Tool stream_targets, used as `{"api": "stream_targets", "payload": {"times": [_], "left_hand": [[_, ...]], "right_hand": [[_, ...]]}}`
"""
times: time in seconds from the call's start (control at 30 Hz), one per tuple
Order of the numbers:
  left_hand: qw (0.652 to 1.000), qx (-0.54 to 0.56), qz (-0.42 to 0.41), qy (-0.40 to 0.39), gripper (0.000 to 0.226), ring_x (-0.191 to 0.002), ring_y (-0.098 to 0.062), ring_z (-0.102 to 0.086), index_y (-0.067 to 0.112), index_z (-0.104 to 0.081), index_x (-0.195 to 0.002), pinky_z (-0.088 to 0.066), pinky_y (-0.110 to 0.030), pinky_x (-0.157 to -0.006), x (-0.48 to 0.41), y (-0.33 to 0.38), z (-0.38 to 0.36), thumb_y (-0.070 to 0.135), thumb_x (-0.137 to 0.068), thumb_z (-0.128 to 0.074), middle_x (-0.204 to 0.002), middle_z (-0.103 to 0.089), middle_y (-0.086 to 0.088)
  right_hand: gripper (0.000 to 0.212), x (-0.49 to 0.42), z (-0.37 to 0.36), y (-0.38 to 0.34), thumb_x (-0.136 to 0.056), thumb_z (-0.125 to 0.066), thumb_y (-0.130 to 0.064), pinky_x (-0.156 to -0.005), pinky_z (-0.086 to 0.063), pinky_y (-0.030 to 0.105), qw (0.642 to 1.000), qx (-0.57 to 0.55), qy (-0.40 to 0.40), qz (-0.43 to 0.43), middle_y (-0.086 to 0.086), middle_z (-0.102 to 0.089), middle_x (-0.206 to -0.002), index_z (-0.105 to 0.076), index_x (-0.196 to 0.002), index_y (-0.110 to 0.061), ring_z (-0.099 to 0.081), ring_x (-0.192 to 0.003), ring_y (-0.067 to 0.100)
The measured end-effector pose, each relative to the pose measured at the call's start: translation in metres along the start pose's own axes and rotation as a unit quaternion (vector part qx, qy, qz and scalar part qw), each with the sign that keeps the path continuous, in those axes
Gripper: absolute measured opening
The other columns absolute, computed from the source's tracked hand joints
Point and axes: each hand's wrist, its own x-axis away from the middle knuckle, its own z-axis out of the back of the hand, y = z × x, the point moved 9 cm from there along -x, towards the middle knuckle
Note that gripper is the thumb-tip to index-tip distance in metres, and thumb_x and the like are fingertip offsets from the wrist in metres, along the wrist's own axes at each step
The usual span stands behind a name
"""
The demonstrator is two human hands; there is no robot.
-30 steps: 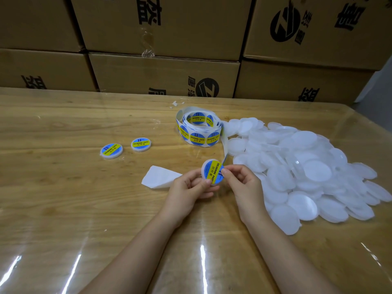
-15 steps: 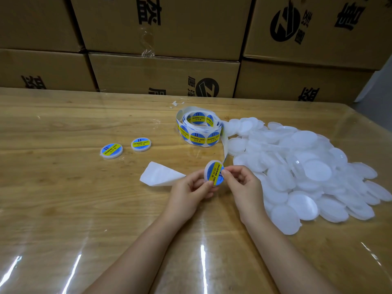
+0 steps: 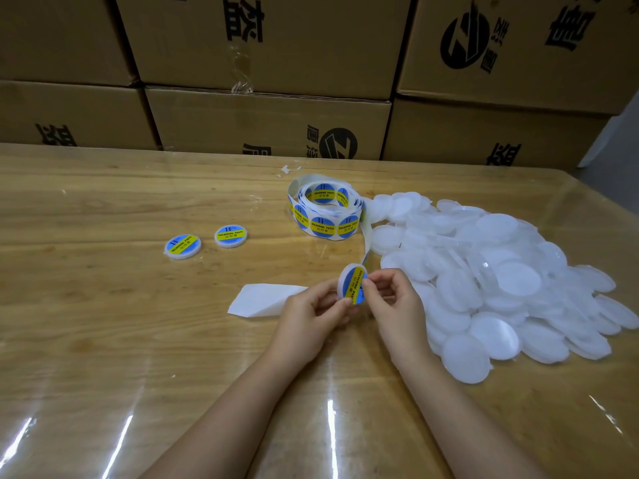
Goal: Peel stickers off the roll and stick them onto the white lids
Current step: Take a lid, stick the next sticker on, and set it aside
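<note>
- left hand (image 3: 311, 314) grips a white lid (image 3: 342, 281), tipped up on edge just above the table (image 3: 103, 323)
- right hand (image 3: 394, 305) pinches the blue-and-yellow sticker (image 3: 356, 285) against that lid's face, thumb and forefinger at its edge
- sticker roll (image 3: 325, 212) sits behind the hands, its backing strip (image 3: 262, 299) trailing down and lying flat under the left hand
- big pile of bare lids (image 3: 501, 281) on the right
- two labelled lids (image 3: 182, 246) lie side by side over on the left
</note>
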Motion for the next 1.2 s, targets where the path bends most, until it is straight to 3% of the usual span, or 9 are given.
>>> {"api": "stream_targets", "payload": {"times": [0.13, 0.23, 0.37, 0.6, 0.87, 1.2], "left_hand": [[0.998, 0.064, 0.020, 0.005, 0.023, -0.088, -0.019, -0.071, 0.019, -0.065, -0.103, -0.058, -0.029, -0.074, -0.001, -0.001, 0.002, 0.002, -0.092, -0.055, -0.090, -0.075, -0.005], [0.995, 0.095, 0.039, 0.009, 0.015, -0.084, -0.021, -0.072, 0.011, -0.066, -0.099, -0.056, -0.024, -0.065, -0.002, -0.001, 0.004, 0.004, -0.091, -0.055, -0.086, -0.075, -0.008], [0.994, 0.091, 0.053, 0.023, 0.009, -0.080, -0.023, -0.072, 0.006, -0.066, -0.088, -0.056, -0.024, -0.065, -0.002, -0.003, 0.009, 0.009, -0.090, -0.058, -0.083, -0.074, -0.011], [0.991, 0.120, 0.059, 0.030, 0.018, -0.077, -0.023, -0.072, 0.005, -0.067, -0.086, -0.056, -0.024, -0.064, -0.002, -0.002, 0.010, 0.021, -0.080, -0.064, -0.082, -0.074, -0.011], [0.985, 0.157, 0.054, 0.035, 0.021, -0.076, -0.025, -0.072, 0.014, -0.071, -0.082, -0.055, -0.021, -0.058, -0.003, -0.002, 0.012, 0.031, -0.078, -0.059, -0.082, -0.074, -0.012], [0.993, 0.110, 0.045, -0.002, 0.026, -0.058, -0.012, -0.068, 0.009, -0.062, -0.085, -0.051, -0.018, -0.053, -0.004, -0.001, 0.007, 0.032, -0.083, -0.050, -0.069, -0.071, -0.003]], "right_hand": [[0.019, -0.001, 0.006, 0.001, -0.083, -0.071, -0.015, -0.063, -0.044, 0.011, 1.000, 0.001, 0.027, -0.014, 0.001, -0.058, -0.095, -0.055, -0.092, -0.019, -0.052, -0.066, 0.004], [0.024, 0.001, -0.003, -0.005, -0.083, -0.070, -0.013, -0.062, -0.045, 0.012, 1.000, -0.016, -0.013, -0.005, -0.005, -0.059, -0.093, -0.053, -0.094, -0.026, -0.053, -0.065, -0.003], [0.033, 0.008, -0.018, -0.014, -0.083, -0.070, -0.008, -0.062, -0.046, 0.015, 0.996, -0.027, -0.081, 0.030, -0.010, -0.061, -0.093, -0.052, -0.101, -0.029, -0.054, -0.069, -0.005], [0.037, 0.010, -0.020, -0.017, -0.083, -0.068, -0.003, -0.062, -0.046, 0.015, 0.993, -0.037, -0.100, 0.040, -0.008, -0.062, -0.093, -0.052, -0.105, -0.028, -0.055, -0.071, -0.004], [0.031, 0.006, -0.011, -0.015, -0.086, -0.062, 0.003, -0.067, -0.049, 0.022, 0.995, -0.055, -0.068, 0.042, -0.003, -0.065, -0.087, -0.056, -0.096, -0.026, -0.059, -0.077, 0.011], [0.023, 0.002, -0.006, -0.009, -0.088, -0.056, 0.005, -0.064, -0.047, 0.013, 0.995, -0.092, -0.043, 0.010, -0.004, -0.064, -0.078, -0.059, -0.087, -0.019, -0.059, -0.070, 0.004]]}}
